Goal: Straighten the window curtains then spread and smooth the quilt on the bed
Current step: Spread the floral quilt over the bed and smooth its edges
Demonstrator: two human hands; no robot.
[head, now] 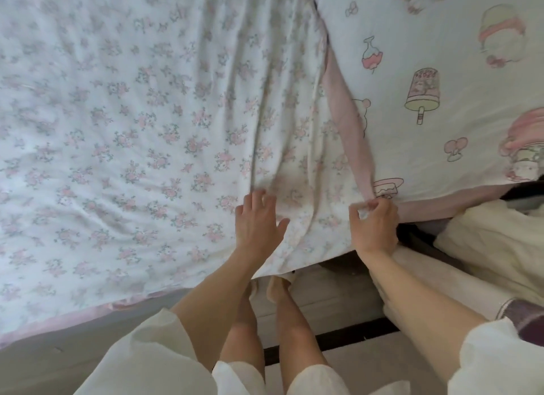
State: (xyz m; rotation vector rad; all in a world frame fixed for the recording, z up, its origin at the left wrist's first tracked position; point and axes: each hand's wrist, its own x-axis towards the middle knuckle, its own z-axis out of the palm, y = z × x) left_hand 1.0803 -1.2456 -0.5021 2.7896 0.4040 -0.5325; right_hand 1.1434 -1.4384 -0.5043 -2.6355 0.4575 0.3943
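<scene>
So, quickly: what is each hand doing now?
Left hand: open, flat on the floral quilt.
Right hand: closed, pinching the quilt's corner.

Floral quilt (132, 123) covers the bed, folds bunched near its right edge. Left hand (257, 223) flat on quilt, fingers spread. Right hand (374, 226) pinches quilt's pink-trimmed corner beside cartoon-print sheet (441, 70). Bare feet (270, 291) on floor below.

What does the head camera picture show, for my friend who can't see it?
A person leans over a bed, right hand pinching the corner of a floral quilt, left hand open and flat on it. Long wrinkles run up from the hands. A cartoon-dessert sheet lies to the right.
</scene>
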